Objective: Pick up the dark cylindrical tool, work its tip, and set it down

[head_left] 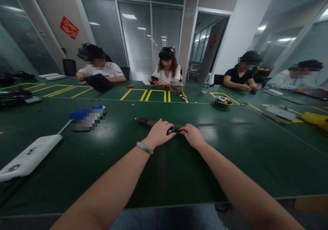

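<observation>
A long, dark, rod-shaped object (145, 121) lies slantwise over the green table (123, 175), its exact kind unclear. A small pale tip shows at its left end. My left hand (160, 132), with a green bangle (145, 147) at the wrist, wraps over its middle, fingers curled round it. At the right end, the fingertips of my right hand (192, 135) pinch the object's black part. My fingers hide much of its middle and right side.
On the left lie a white power bank (32, 155) with a cable and a phone with a blue part (80, 114). Farther back are a metal bowl (223, 102), a water bottle (206, 84) and tangled wires (179, 91). Several people sit around the table.
</observation>
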{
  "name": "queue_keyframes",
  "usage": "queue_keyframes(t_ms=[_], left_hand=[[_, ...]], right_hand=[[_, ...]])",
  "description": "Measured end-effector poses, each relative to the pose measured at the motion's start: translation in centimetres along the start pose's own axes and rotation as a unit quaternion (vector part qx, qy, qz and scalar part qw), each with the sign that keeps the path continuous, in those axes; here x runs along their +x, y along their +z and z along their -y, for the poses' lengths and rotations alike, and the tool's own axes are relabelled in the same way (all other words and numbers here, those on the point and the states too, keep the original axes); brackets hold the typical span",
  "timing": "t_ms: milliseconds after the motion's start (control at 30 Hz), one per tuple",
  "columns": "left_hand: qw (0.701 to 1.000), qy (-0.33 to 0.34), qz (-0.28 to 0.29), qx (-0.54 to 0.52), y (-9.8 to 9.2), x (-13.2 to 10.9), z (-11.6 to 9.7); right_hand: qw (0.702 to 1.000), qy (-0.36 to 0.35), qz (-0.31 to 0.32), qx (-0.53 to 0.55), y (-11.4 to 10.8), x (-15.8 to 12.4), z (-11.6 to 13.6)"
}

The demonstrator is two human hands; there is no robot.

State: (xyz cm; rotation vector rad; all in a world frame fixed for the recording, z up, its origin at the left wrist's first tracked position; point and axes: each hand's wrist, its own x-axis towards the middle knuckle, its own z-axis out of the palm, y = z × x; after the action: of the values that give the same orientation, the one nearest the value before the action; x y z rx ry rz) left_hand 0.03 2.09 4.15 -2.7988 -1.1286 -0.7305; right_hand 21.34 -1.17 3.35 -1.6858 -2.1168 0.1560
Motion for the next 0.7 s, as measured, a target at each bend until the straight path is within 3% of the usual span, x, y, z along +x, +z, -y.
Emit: queue_keyframes(t_ms=[233,467,700], left_hand=[[0.998,0.020,0.051,0.009,-1.2,-0.6,0.2],[1.000,0.021,0.017,0.002,-1.3,-0.9,-1.3],[0.999,0.024,0.032,-0.017,-0.8,-0.3,-2.6]], right_hand=[[0.998,-0.024,0.037,0.034,-0.5,-1.2,0.5],[0.998,-0.020,0.047,0.024,-0.6,-1.4,0.4],[0.990,0.088,0.062,0.095,-1.8,-1.8,0.3]])
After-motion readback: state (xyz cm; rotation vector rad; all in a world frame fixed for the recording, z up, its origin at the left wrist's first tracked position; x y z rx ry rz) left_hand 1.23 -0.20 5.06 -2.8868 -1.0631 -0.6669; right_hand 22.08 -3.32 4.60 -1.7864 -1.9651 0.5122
